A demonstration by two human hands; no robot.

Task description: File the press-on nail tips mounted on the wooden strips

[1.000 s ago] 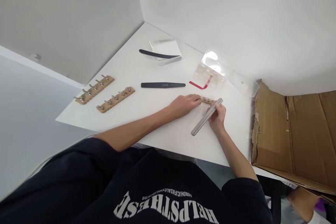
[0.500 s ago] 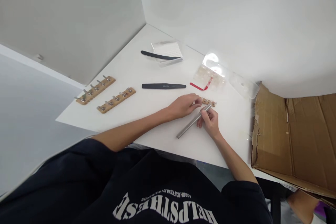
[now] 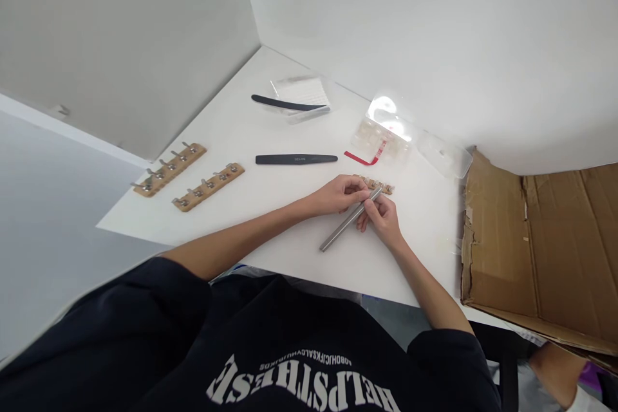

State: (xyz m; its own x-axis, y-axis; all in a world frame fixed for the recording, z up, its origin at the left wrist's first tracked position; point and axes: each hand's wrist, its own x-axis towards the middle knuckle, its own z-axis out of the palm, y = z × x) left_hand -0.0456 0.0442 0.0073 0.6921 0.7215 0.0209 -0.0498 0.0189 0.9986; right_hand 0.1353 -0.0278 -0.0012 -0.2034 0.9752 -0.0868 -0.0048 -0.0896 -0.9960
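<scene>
My right hand [image 3: 383, 219] is closed around the upper part of a long silver-grey stick [image 3: 339, 229], which slants down to the left above the white table. My left hand [image 3: 337, 195] is closed in a pinch close to the stick's upper end, and the fingertips of both hands nearly meet there. Whatever the left fingers hold is too small or too hidden to make out. Just beyond the fingers lies a short wooden strip [image 3: 387, 189] with small pieces on it, partly covered by my left hand.
Two wooden strips with metal clips, one nearer [image 3: 208, 188] and one farther [image 3: 170, 170], lie at left. A straight black nail file [image 3: 296, 159] and a curved one [image 3: 284, 103] lie mid-table. Clear boxes [image 3: 383, 129] stand behind; a cardboard box [image 3: 497, 238] is at right, beside another person's arm [image 3: 557, 370].
My left hand has moved right and toward me, from the short wooden strip to the stick's upper end. The right hand still holds the stick. The view has shifted slightly.
</scene>
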